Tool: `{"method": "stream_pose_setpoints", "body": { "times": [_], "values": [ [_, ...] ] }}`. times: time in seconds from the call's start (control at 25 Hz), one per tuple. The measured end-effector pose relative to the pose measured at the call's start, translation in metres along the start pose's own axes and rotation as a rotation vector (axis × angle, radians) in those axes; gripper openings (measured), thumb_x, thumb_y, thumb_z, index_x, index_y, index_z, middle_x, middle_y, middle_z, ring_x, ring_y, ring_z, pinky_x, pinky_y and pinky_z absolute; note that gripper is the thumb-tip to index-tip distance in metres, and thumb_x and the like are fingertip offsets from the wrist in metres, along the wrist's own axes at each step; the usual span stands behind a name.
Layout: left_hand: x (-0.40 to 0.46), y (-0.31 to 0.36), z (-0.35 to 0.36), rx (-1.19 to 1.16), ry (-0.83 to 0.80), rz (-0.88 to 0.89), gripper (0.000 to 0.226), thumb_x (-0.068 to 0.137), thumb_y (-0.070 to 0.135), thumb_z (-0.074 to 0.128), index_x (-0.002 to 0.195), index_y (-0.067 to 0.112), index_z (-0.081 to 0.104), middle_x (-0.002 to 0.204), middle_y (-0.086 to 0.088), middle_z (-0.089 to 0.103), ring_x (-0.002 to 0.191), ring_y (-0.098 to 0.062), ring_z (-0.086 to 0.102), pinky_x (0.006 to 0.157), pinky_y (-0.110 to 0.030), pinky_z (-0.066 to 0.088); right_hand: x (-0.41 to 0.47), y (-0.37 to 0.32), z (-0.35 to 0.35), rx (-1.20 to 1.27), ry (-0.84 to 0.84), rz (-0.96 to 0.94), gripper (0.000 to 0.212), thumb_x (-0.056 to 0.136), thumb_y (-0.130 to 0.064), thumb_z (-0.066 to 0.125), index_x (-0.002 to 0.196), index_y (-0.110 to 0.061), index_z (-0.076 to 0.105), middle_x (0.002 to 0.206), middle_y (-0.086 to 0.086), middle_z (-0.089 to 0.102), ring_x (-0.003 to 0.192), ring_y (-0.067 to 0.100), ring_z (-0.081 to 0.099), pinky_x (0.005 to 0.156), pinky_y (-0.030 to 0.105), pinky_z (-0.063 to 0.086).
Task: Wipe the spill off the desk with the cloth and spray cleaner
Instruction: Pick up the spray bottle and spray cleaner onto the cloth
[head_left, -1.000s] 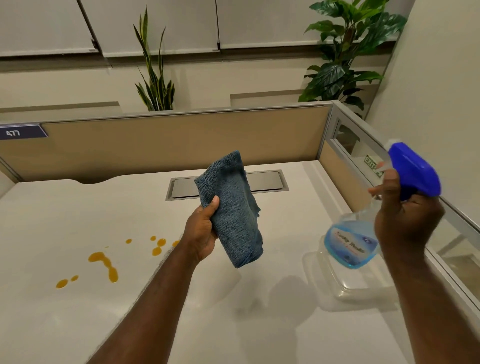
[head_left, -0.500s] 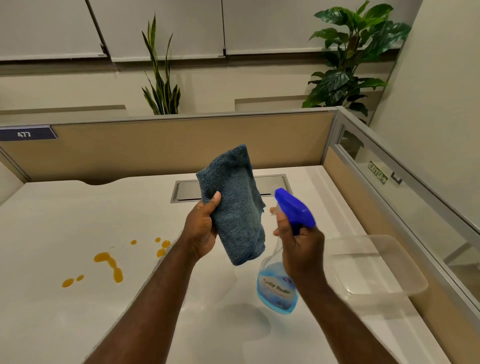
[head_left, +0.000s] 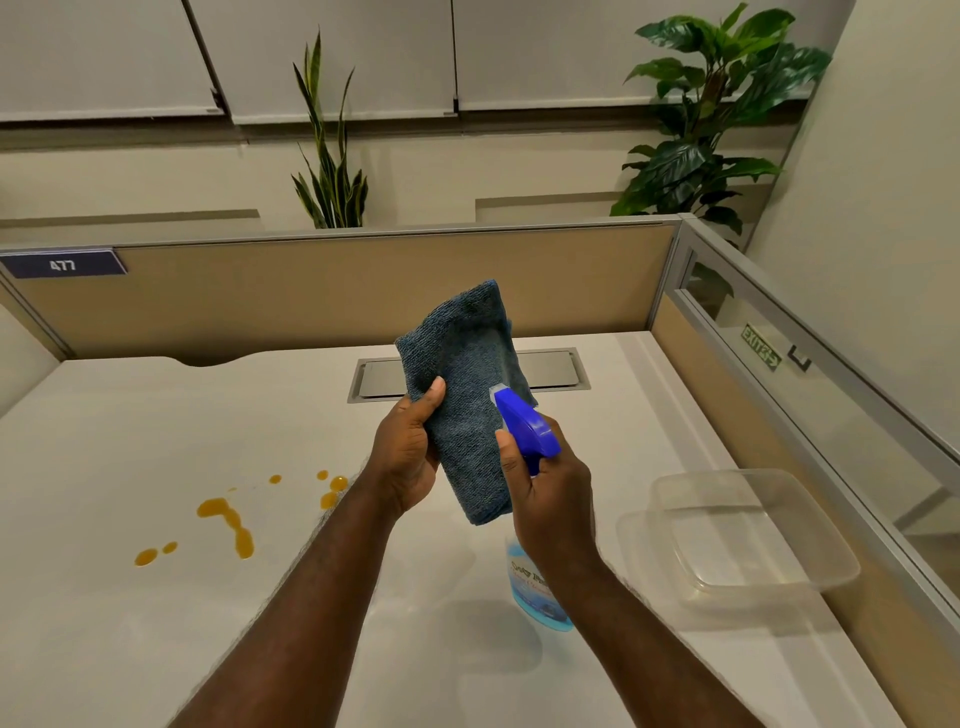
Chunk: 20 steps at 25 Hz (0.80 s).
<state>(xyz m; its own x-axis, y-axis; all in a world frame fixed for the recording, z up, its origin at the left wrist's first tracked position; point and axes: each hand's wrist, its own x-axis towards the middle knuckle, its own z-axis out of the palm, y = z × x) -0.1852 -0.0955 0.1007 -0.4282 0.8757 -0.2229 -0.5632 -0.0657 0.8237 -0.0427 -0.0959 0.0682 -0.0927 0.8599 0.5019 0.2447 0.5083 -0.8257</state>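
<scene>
My left hand (head_left: 408, 452) holds a folded blue cloth (head_left: 467, 395) upright above the middle of the white desk (head_left: 104, 623). My right hand (head_left: 550, 499) grips the spray bottle (head_left: 535, 587), clear with blue liquid and a blue trigger head. Its nozzle points at the cloth from just a few centimetres away. An orange spill (head_left: 234, 522) of several drops and a longer streak lies on the desk to the left of my left forearm.
A clear plastic container (head_left: 748, 535) sits on the desk at the right, near the glass side partition (head_left: 810, 374). A metal cable hatch (head_left: 550, 369) is set into the desk behind the cloth. A tan divider panel (head_left: 311, 291) closes the back.
My right hand has carried the spray bottle from the right side leftward until its nozzle is next to the cloth. The cloth in my left hand has barely moved.
</scene>
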Motion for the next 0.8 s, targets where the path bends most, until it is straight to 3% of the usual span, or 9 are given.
{"method": "stream_pose_setpoints", "body": {
  "times": [0.12, 0.32, 0.52, 0.8],
  "values": [
    [-0.003, 0.0, 0.003, 0.018, -0.007, 0.001, 0.018, 0.093, 0.021, 0.054, 0.109, 0.015, 0.061, 0.109, -0.006, 0.069, 0.098, -0.022, 0.066, 0.078, -0.034, 0.054, -0.001, -0.001, 0.001, -0.016, -0.014, -0.004, 0.039, 0.087, -0.042, 0.054, 0.111, -0.012, 0.06, 0.078, -0.005, 0.056, 0.062, 0.011, 0.051, 0.058, 0.019, 0.045],
    [-0.004, -0.003, 0.005, 0.03, 0.004, 0.003, 0.019, 0.093, 0.021, 0.054, 0.11, 0.014, 0.06, 0.112, -0.006, 0.068, 0.1, -0.023, 0.065, 0.081, -0.035, 0.054, -0.002, -0.002, -0.001, -0.023, -0.01, -0.002, 0.041, 0.088, -0.043, 0.054, 0.112, -0.011, 0.059, 0.078, -0.004, 0.057, 0.064, 0.014, 0.054, 0.058, 0.025, 0.05],
    [-0.008, -0.006, 0.01, 0.01, -0.016, -0.005, 0.013, 0.093, 0.019, 0.055, 0.104, 0.016, 0.062, 0.103, -0.003, 0.071, 0.093, -0.019, 0.068, 0.078, -0.033, 0.054, 0.0, -0.001, -0.007, -0.041, 0.013, -0.015, 0.045, 0.088, -0.051, 0.05, 0.113, -0.014, 0.059, 0.08, -0.007, 0.057, 0.066, 0.012, 0.054, 0.06, 0.026, 0.051],
    [-0.012, -0.008, 0.011, 0.019, -0.008, -0.013, 0.014, 0.094, 0.02, 0.053, 0.105, 0.016, 0.061, 0.103, -0.002, 0.07, 0.094, -0.02, 0.067, 0.076, -0.032, 0.054, 0.001, -0.001, -0.008, -0.059, -0.006, 0.0, 0.046, 0.087, -0.045, 0.052, 0.117, -0.011, 0.058, 0.086, -0.005, 0.058, 0.072, 0.014, 0.059, 0.064, 0.024, 0.054]
  ]
}}
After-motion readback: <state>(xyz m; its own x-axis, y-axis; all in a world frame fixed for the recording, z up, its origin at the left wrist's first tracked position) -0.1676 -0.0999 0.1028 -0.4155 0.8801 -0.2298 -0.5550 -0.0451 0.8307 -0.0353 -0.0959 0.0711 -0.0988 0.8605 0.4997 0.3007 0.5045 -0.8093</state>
